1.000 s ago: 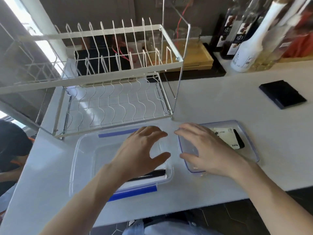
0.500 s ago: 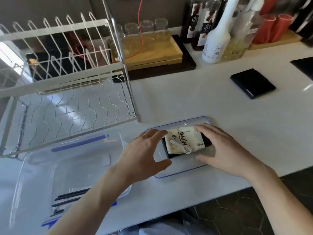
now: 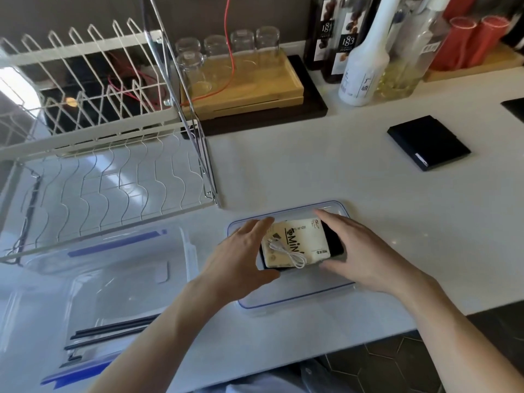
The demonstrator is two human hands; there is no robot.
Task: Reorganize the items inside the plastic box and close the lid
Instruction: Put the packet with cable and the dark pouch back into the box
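On the white countertop [image 3: 326,171] we see a clear plastic lid with a blue seal line [image 3: 297,300] lying flat near the front edge. On it rests a flat black slab [image 3: 334,245] topped by a cream printed packet [image 3: 300,239], with a small coiled white cable [image 3: 286,252] lying on the packet. Our left hand [image 3: 241,259] spreads its fingers and thumb around the stack's left end, and our right hand [image 3: 360,251] does the same at the right end. Both are half open, cupping the stack. We cannot tell whether either one grips it. The clear rectangular plastic box with blue latches [image 3: 93,282] sits to the left, open, with thin black sticks [image 3: 113,331] lying inside. Behind it stands a white wire dish rack [image 3: 93,143]. Further back we see upturned glasses on a wooden tray [image 3: 243,89], tall bottles [image 3: 363,52], and a black square pad [image 3: 428,141].
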